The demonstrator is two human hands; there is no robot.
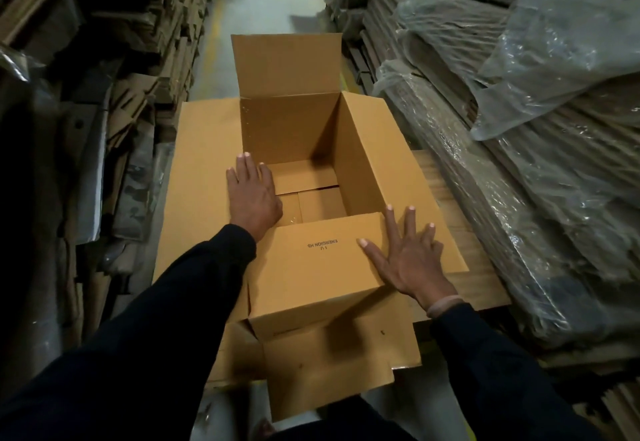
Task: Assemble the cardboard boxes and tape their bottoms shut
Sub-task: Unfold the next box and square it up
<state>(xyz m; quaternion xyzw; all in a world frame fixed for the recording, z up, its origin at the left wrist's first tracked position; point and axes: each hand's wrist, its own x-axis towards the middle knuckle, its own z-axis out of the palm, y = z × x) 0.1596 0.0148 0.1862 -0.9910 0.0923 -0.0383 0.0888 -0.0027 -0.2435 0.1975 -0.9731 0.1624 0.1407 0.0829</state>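
Stacks of flattened cardboard [104,59] fill the left side, and plastic-wrapped bundles of flat cardboard [519,128] rise on the right, with a strip of grey floor [252,0] running away between them. In the middle stands the open cardboard box [294,135], its top flaps spread outward: the far flap upright, the left and right ones splayed, the near flap tilted toward the person and printed with small dark letters. Inside, only the folded bottom flaps show. The left hand [252,194] lies flat, fingers straight, at the box's left rim. The right hand [408,260] presses with splayed fingers on the near and right flaps.
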